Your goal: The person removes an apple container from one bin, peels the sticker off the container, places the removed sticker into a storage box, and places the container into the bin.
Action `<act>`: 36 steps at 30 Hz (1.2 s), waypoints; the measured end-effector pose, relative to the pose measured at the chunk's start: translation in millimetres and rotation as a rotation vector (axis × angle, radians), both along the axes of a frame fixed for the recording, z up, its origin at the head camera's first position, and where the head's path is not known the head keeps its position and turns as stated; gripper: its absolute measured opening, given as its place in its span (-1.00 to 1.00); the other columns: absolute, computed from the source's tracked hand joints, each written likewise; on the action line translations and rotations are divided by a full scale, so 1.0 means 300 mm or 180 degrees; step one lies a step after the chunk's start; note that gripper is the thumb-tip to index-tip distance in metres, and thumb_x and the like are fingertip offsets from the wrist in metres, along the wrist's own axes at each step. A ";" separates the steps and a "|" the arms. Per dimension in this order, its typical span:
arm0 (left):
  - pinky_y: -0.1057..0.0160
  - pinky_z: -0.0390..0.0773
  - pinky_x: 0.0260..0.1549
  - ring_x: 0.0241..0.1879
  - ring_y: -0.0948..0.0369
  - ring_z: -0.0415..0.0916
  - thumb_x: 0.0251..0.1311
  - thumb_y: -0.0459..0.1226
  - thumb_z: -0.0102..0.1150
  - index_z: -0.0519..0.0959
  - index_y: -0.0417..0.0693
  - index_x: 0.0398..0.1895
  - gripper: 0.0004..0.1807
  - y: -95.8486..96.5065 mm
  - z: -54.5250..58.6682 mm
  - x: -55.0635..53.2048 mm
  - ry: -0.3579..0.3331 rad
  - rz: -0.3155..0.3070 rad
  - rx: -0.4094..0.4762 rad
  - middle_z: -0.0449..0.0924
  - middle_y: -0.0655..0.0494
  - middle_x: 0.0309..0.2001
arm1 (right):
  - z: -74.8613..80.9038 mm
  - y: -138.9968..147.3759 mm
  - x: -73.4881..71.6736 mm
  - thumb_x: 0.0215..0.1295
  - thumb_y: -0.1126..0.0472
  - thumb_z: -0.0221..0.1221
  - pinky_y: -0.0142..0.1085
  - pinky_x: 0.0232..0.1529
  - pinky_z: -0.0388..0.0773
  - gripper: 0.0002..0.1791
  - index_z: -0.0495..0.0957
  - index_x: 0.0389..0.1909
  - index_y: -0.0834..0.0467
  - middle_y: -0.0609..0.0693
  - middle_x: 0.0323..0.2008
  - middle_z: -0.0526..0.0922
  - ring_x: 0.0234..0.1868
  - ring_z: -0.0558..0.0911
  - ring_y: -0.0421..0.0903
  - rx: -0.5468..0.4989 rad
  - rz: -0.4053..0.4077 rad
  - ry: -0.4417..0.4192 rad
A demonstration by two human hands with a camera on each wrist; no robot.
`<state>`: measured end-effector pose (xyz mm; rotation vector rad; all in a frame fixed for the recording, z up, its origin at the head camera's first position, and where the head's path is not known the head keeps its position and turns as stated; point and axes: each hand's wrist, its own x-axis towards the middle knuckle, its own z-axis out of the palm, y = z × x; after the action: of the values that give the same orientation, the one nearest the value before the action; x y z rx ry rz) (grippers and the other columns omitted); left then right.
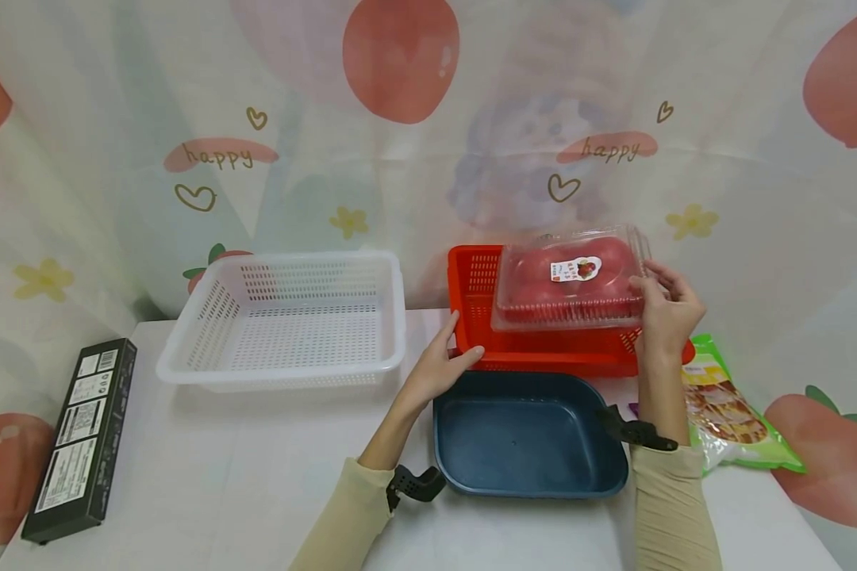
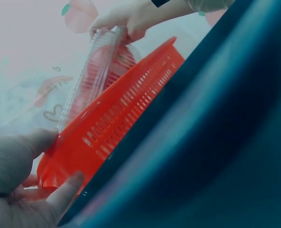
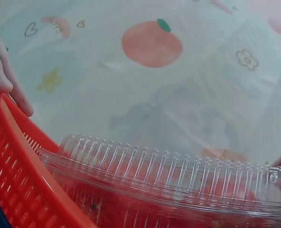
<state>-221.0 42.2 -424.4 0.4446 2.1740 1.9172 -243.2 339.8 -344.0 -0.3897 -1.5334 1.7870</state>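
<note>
A clear plastic clamshell box of red fruit (image 1: pixel 570 295) with a white label is tilted over the red basket (image 1: pixel 543 349), its lower part reaching within the rim. At the box's right end, my right hand (image 1: pixel 666 311) grips its edge between thumb and fingers. My left hand (image 1: pixel 439 365) holds the basket's front left corner, with the thumb along the front rim. The left wrist view shows the thumb and fingers about that red basket corner (image 2: pixel 64 168). In the right wrist view, the ridged side of the fruit box (image 3: pixel 178 180) hides most of the basket's inside.
A dark blue tub (image 1: pixel 528 444) stands in front of the red basket, between my forearms. To the left is a white basket (image 1: pixel 286 377), with a long black box (image 1: pixel 78 440) at the table's left edge. A green food bag (image 1: pixel 735 408) lies right of my right forearm.
</note>
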 end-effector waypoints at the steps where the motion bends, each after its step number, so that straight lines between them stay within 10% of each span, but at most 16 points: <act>1: 0.07 0.59 0.08 0.07 0.07 0.54 0.23 -0.03 0.21 -0.10 0.22 0.56 -0.07 -0.001 0.001 0.001 0.0004 -0.0004 0.0017 0.32 0.15 0.36 | 0.002 -0.001 0.000 0.08 0.17 0.40 -0.55 -0.24 0.61 -0.66 0.70 -0.09 0.16 -0.15 -0.23 0.67 -0.19 0.56 -0.20 -0.0035 0.0008 0.0009; 16: 0.05 0.61 0.04 0.15 0.00 0.53 0.25 -0.11 0.20 -0.04 0.19 0.54 -0.13 -0.004 0.003 -0.006 0.0048 0.0017 0.0071 0.17 0.04 0.45 | 0.027 -0.014 0.007 0.06 0.29 0.39 -0.48 -0.43 0.60 -0.77 0.70 -0.21 0.22 -0.03 -0.39 0.68 -0.45 0.56 -0.17 -0.0813 0.0267 0.0237; 26: -0.05 0.45 0.23 0.37 -0.05 0.27 0.19 -0.07 0.23 0.02 0.16 0.52 -0.13 -0.016 0.031 -0.007 0.0163 0.0361 0.0051 0.09 0.06 0.49 | 0.038 -0.033 0.012 0.08 0.26 0.39 -0.52 -0.55 0.46 -0.74 0.69 -0.18 0.21 -0.02 -0.31 0.63 -0.42 0.42 -0.16 -0.0759 0.0286 0.0220; 36: 0.13 0.43 0.26 0.39 0.03 0.25 0.23 -0.06 0.21 0.14 0.41 0.45 -0.26 -0.026 0.093 0.009 0.0490 0.0367 0.0758 0.17 0.13 0.46 | 0.061 -0.077 0.032 0.06 0.29 0.39 -0.40 -0.21 0.61 -0.72 0.67 -0.17 0.25 -0.01 -0.10 0.58 -0.03 0.44 -0.11 -0.1106 0.0613 0.0236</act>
<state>-218.4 34.3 -396.5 0.5337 2.1108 2.2887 -233.6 316.6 -325.7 -0.3456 -1.2430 2.2025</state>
